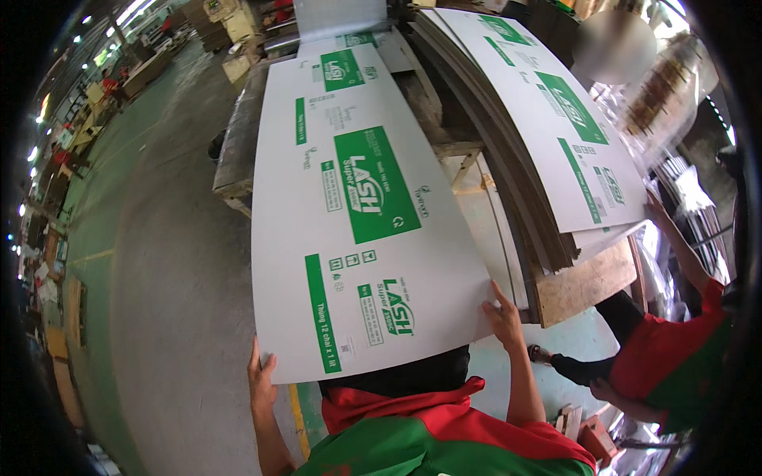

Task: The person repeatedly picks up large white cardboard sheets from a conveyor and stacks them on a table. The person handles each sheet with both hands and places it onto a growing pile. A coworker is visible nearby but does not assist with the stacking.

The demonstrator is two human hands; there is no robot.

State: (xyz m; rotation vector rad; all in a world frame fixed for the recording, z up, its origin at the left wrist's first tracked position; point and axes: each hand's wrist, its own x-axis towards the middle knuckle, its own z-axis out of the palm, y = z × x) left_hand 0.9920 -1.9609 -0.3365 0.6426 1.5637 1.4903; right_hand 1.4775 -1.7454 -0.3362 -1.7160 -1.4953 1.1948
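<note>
My red-and-green shirt (389, 441) is nearest, and beyond it my left hand (263, 373) grips the near left corner and my right hand (506, 319) the right edge of a long white-and-green sheet (363, 214), stretched ahead of me beside a stack of similar sheets (541, 131).

Can't see the far end of the cardboard sheet (361, 218), it's lost at the machine (340, 17) around 12 o'clock. Left hand (261, 373) at 7, right hand (506, 321) at 4: fingers partly hidden underneath. Blurry blob (613, 47) at 2. Co-worker (667, 349) near 4 fades into the dark rim. Distant worker (111, 83) at 10? Too tiny.
</note>
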